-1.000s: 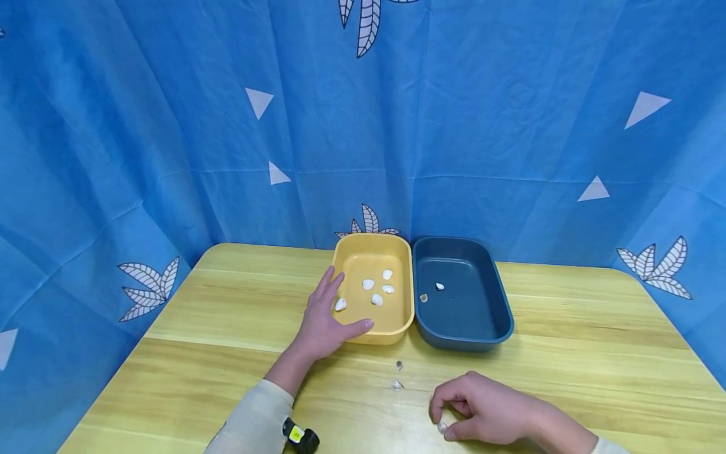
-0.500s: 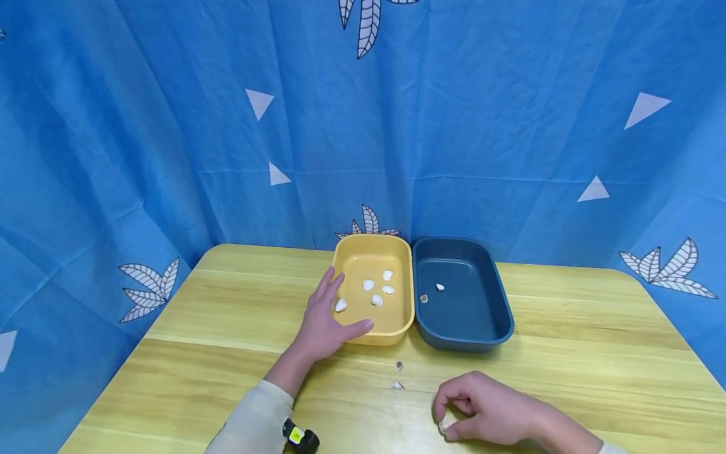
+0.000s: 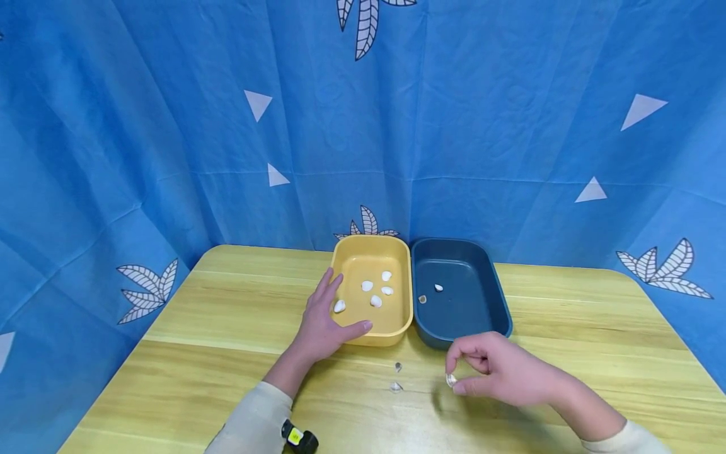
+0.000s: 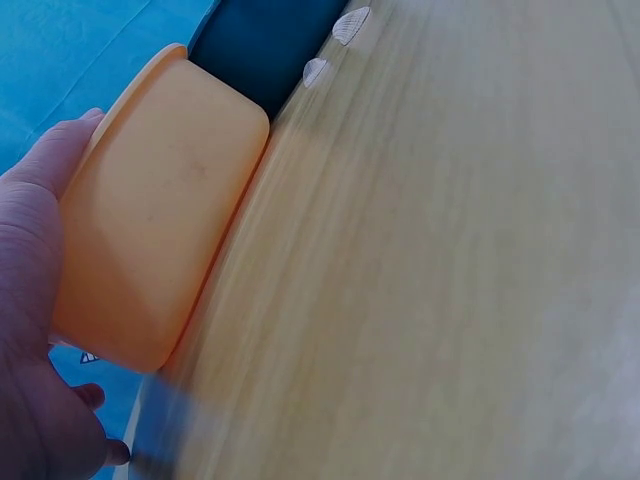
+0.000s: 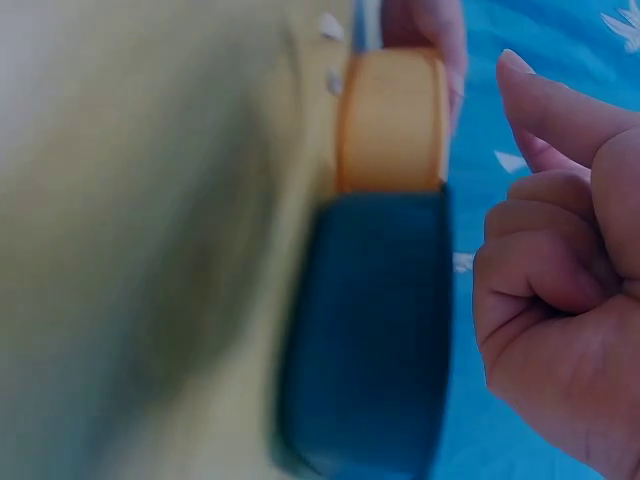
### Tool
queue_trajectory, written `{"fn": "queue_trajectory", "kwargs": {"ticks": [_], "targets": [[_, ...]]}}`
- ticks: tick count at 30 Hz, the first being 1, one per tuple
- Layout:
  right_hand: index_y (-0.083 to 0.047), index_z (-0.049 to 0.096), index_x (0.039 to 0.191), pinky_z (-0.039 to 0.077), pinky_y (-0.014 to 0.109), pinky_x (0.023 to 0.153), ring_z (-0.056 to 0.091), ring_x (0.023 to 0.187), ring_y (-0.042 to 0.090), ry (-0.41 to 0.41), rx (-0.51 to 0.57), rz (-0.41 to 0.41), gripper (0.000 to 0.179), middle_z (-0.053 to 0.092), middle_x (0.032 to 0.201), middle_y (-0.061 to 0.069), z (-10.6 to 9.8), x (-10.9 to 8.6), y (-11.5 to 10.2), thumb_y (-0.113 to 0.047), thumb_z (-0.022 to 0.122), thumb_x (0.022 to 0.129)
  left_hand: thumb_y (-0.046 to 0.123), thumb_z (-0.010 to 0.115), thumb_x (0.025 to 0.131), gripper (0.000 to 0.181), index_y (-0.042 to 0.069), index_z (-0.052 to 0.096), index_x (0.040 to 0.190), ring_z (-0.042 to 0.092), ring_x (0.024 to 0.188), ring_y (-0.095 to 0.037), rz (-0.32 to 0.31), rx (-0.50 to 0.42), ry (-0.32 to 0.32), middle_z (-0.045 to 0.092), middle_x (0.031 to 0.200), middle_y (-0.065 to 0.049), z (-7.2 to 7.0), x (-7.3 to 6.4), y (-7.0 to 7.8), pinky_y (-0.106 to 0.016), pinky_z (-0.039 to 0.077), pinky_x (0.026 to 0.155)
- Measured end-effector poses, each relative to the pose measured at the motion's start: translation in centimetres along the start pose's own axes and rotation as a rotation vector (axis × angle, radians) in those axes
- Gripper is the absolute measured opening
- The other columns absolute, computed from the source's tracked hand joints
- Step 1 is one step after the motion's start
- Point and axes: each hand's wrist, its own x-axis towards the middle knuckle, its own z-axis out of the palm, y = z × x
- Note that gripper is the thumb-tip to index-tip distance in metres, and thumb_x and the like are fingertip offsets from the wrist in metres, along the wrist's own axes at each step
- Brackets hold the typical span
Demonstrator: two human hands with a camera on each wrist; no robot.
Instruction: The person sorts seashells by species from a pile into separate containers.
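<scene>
My right hand (image 3: 510,372) pinches a small white seashell (image 3: 450,380) between thumb and index finger, raised above the table just in front of the dark blue tray (image 3: 499,296). In the right wrist view the other fingers of the right hand (image 5: 560,250) are curled in, and the shell cannot be made out. Spread at the near left corner of the yellow tray (image 3: 406,309), my left hand (image 3: 320,321) rests with its thumb over the front rim and fingers along the left side. Several white shells (image 3: 376,301) lie inside the yellow tray.
Two small shells sit in the blue tray, one whitish (image 3: 438,287), one brownish (image 3: 422,299). On the wooden table (image 3: 227,372) before the trays lie a small dark shell (image 3: 398,366) and a paler one (image 3: 396,387). A blue patterned curtain (image 3: 482,126) hangs behind.
My right hand has lifted the pinched shell off the table and moved it forward, toward the blue tray. The left hand stays where it was on the yellow tray.
</scene>
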Motion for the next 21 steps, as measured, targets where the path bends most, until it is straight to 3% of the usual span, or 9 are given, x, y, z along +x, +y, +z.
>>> {"fn": "queue_trajectory", "kwargs": {"ticks": [4,11,21], "targets": [[-0.025,0.067,0.098,0.052,0.032,0.069,0.026,0.054,0.003,0.049,-0.037,0.022,0.017,0.023,0.060,-0.004,-1.6,1.0,0.0,-0.018,0.079,0.088,0.052,0.086,0.072,0.108,0.020,0.031,0.158,0.012,0.148,-0.027,0.005,-0.001,0.003,0.007,0.164,0.016,0.0,0.0,-0.1,-0.062,0.022,0.111],[-0.022,0.068,0.098,0.050,0.029,0.073,0.026,0.050,0.007,0.132,-0.081,0.098,0.017,0.024,0.059,-0.008,-3.8,2.6,1.3,-0.020,0.081,0.087,0.050,0.087,0.072,0.107,0.019,0.031,0.158,0.013,0.148,-0.028,0.009,0.000,0.005,0.007,0.164,0.016,0.0,0.0,-0.1,-0.062,0.022,0.111],[-0.018,0.069,0.095,0.041,0.030,0.062,0.029,0.051,0.013,0.251,-0.213,0.239,0.016,0.023,0.061,-0.009,-5.7,4.9,4.7,-0.013,0.081,0.085,0.054,0.086,0.071,0.108,0.019,0.032,0.158,0.013,0.148,-0.028,0.019,0.002,0.005,0.008,0.165,0.013,-0.1,-0.1,0.0,-0.060,0.023,0.112]]}}
